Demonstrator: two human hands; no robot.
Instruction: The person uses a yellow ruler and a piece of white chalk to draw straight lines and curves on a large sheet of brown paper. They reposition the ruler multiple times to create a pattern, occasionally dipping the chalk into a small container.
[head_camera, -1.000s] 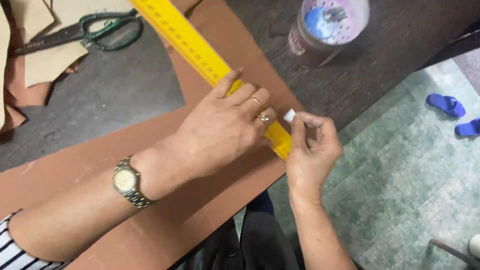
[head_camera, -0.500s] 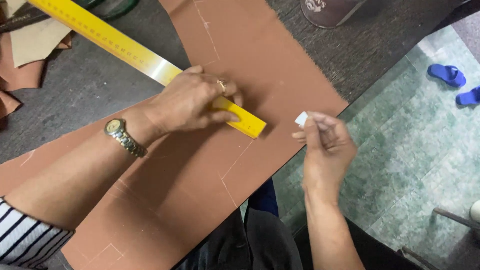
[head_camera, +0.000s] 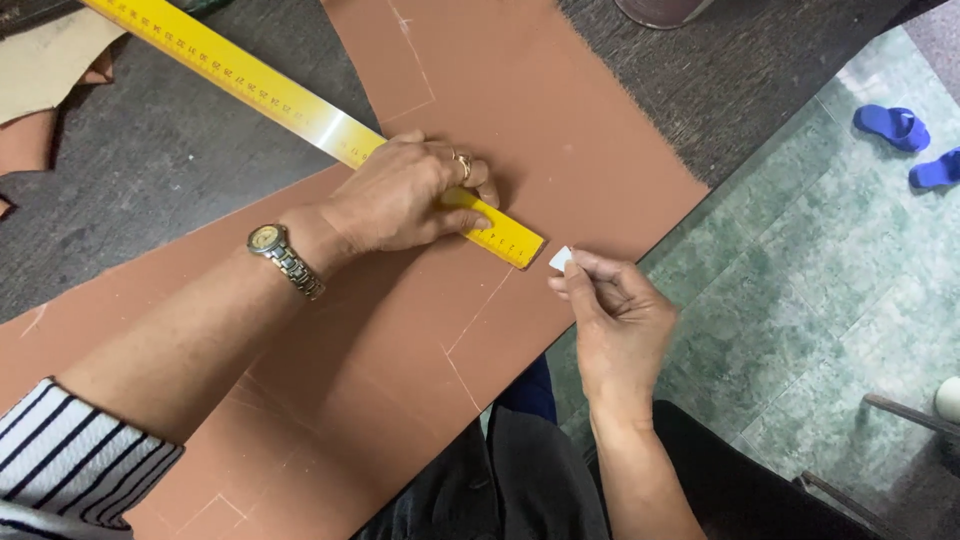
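A large brown sheet (head_camera: 560, 130) with faint white marked lines lies across a dark table (head_camera: 160, 150). A long yellow ruler (head_camera: 270, 95) runs diagonally from the top left down onto the sheet. My left hand (head_camera: 405, 195), with a ring and a wristwatch, presses flat on the ruler near its lower end. My right hand (head_camera: 615, 310) pinches a small white piece of chalk (head_camera: 560, 258) just right of the ruler's tip, at the sheet's edge.
Tan and brown scraps (head_camera: 45, 70) lie at the top left of the table. A round container's base (head_camera: 660, 10) shows at the top edge. Blue slippers (head_camera: 905, 140) sit on the green patterned floor at right. A chair frame (head_camera: 900, 415) stands at lower right.
The view has shifted so the scissors and container have slid out of frame. My left hand stays pressed on the ruler, now angled differently on the sheet; my right hand with the chalk sits at the ruler's tip.
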